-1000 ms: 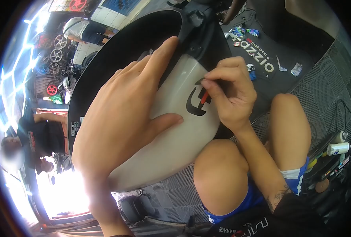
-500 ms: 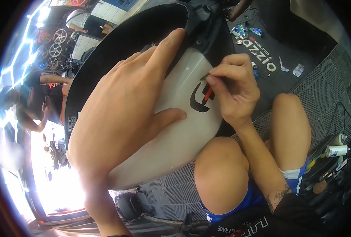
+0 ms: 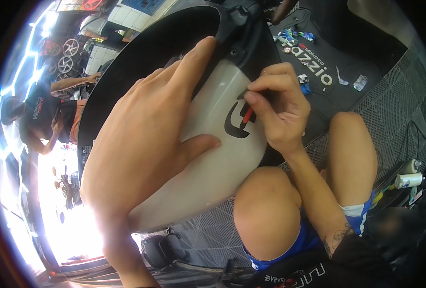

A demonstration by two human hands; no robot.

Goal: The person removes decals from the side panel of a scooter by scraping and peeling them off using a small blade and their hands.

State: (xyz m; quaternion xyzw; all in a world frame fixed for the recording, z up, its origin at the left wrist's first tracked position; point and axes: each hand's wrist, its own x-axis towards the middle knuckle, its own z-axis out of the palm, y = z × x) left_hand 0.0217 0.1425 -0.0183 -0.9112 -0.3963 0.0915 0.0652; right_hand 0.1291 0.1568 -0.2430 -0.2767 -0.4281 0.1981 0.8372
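Observation:
A glossy white curved panel (image 3: 198,177) carries a black decal (image 3: 234,126) with a red stripe (image 3: 246,116). My left hand (image 3: 146,129) lies over the panel's left part with its thumb apart from the fingers, back of the hand up, holding nothing. At the decal's upper end, the thumb and forefinger of my right hand (image 3: 280,108) pinch a small thin dark piece (image 3: 242,95), lifted at the panel's surface. Whether that piece joins the decal is too small to tell.
Black bodywork (image 3: 126,62) curves behind the panel. A dark mat (image 3: 328,96) with lettering and scraps lies at upper right. My knees (image 3: 266,201) are below. White bottles (image 3: 408,180) stand at right. One person (image 3: 40,115) is at far left, another (image 3: 95,29) at upper left.
The view has shifted slightly. My hands keep nearly the same pose, with my right fingertips still at the decal's upper end. The person at far left now has an arm stretched toward the black bodywork.

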